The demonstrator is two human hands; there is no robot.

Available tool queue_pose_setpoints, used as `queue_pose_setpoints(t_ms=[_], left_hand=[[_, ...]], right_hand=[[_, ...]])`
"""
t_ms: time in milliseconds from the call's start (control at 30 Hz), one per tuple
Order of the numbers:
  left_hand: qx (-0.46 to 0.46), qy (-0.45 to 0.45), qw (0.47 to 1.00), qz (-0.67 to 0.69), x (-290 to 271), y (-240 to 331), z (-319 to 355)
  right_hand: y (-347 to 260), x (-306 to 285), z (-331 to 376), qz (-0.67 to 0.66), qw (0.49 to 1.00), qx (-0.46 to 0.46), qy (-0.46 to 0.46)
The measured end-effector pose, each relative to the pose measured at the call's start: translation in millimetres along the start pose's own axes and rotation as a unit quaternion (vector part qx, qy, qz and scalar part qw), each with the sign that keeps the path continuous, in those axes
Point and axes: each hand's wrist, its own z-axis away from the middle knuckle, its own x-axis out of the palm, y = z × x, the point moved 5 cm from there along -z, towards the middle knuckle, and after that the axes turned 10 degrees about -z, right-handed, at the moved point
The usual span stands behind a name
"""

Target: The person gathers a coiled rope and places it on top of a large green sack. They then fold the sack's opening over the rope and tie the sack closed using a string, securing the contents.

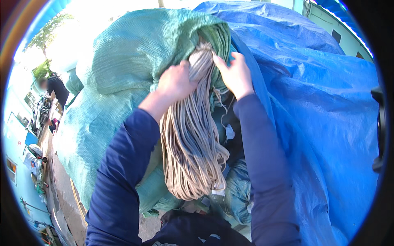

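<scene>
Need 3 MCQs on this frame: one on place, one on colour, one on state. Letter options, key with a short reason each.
1. Where does the rope bundle hang?
A. between the two forearms
B. on the ground at far left
C. over the blue tarp's top

2. What colour is the tarp on the right?
A. red
B. blue
C. white

3. How is the left hand on the rope?
A. flat and open, away from it
B. closed around its upper part
C. tucked in a pocket

Key: 1 A, the loops drop between the dark blue sleeves, below the green sack. 2 B, the sheet is plainly blue. 3 B, the fingers wrap the bundle near its top, while the right hand touches it on the other side.
</scene>
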Motion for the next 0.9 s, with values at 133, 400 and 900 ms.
queue_pose_setpoints(t_ms=[133, 400, 900], left_hand=[[0.007, -0.028, 0.998, -0.063, -26, -27, -25], [-0.001, 0.045, 0.992, -0.117, -68, -66, -108], [0.134, 0.124, 0.98, -0.081, -72, -89, -169]], right_hand=[[39, 22, -34, 0.03, 0.996, 0.07, -0.044], [62, 38, -48, -0.534, 0.795, 0.278, -0.076], [64, 34, -104, -0.195, 0.98, 0.023, -0.045]])
